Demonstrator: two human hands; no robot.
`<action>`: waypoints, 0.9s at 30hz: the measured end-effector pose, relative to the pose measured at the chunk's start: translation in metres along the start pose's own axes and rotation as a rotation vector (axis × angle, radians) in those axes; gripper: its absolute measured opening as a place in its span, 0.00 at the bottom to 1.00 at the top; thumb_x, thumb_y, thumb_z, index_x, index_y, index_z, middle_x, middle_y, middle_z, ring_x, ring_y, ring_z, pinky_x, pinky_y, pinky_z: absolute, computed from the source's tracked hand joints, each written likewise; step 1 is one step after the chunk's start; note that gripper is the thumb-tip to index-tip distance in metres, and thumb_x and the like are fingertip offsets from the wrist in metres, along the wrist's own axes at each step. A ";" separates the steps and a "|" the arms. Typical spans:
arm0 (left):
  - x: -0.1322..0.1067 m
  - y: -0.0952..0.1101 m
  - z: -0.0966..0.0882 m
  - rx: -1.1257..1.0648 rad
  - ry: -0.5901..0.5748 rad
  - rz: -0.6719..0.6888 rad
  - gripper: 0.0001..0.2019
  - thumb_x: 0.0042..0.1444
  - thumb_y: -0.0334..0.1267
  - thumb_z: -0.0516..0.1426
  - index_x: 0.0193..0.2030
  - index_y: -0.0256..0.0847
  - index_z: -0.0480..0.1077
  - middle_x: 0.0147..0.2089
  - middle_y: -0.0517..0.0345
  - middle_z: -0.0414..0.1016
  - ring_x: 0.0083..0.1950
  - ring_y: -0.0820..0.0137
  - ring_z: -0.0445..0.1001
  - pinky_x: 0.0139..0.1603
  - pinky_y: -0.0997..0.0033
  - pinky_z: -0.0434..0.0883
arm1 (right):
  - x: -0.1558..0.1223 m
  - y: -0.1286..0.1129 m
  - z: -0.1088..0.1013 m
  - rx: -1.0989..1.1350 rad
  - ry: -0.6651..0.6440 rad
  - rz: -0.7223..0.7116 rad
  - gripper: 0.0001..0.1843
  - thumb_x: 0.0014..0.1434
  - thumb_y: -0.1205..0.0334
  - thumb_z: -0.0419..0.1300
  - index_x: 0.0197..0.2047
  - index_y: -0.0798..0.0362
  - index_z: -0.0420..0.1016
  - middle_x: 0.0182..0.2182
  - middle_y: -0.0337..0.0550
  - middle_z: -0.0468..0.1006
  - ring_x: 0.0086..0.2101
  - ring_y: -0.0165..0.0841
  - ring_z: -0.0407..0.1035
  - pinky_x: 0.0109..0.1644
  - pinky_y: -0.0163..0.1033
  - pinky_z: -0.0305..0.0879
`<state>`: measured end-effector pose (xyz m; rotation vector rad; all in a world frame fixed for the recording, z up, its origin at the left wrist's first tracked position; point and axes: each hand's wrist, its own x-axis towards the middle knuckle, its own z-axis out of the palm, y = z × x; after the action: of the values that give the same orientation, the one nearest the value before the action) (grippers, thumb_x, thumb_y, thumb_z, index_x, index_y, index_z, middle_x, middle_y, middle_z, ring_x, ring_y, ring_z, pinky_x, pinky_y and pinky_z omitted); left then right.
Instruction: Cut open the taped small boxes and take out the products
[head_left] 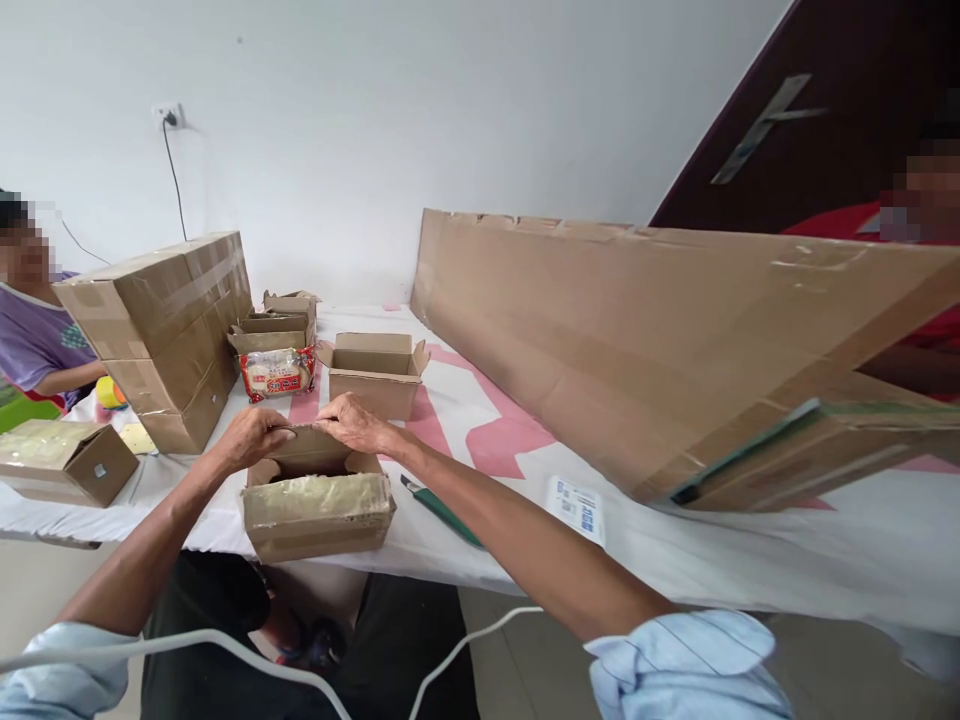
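A brown cardboard box [319, 525] stands at the table's near edge, its top partly open and its near flap covered with yellowish tape. At its far side, my left hand [259, 436] pinches the raised rear flap near the left end. My right hand [354, 422] grips the same flap further right, fingers bent over its edge. Just beyond my hands sits another open cardboard box [375, 385]. A red packet of round pastries [277, 374] lies left of that box. To the right of the near box rests a green-handled utility knife [442, 512].
Taped boxes [157, 340] are stacked at left, with a single box [64, 460] nearer. A large carton [600, 330] spans the right, beside a smaller green-edged box [810, 450] and a white packet [577, 508]. People sit at both sides. A white cable [217, 640] crosses low in front.
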<state>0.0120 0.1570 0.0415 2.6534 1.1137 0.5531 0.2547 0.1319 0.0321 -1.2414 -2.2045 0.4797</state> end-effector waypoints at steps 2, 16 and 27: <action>0.001 -0.001 0.000 0.000 -0.017 -0.017 0.12 0.60 0.38 0.58 0.29 0.39 0.80 0.22 0.61 0.72 0.26 0.73 0.67 0.31 0.72 0.59 | 0.002 0.002 0.002 -0.025 0.021 0.015 0.19 0.64 0.63 0.61 0.20 0.55 0.73 0.20 0.32 0.60 0.26 0.27 0.55 0.34 0.36 0.45; -0.095 0.016 0.006 0.132 0.112 0.031 0.29 0.58 0.62 0.67 0.58 0.44 0.78 0.80 0.38 0.57 0.73 0.41 0.65 0.69 0.41 0.69 | -0.072 -0.010 -0.010 -0.314 0.065 -0.190 0.07 0.69 0.60 0.65 0.43 0.54 0.83 0.41 0.48 0.81 0.43 0.40 0.73 0.48 0.42 0.65; -0.082 0.061 0.013 0.251 -0.047 0.277 0.24 0.67 0.61 0.58 0.49 0.42 0.80 0.52 0.42 0.83 0.61 0.49 0.75 0.61 0.50 0.69 | -0.108 -0.031 0.006 -0.283 -0.224 -0.193 0.25 0.59 0.49 0.76 0.53 0.54 0.79 0.52 0.51 0.80 0.54 0.46 0.72 0.58 0.47 0.67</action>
<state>0.0040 0.0546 0.0285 3.0477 0.8566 0.4178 0.2756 0.0226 0.0130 -1.1419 -2.6238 0.2440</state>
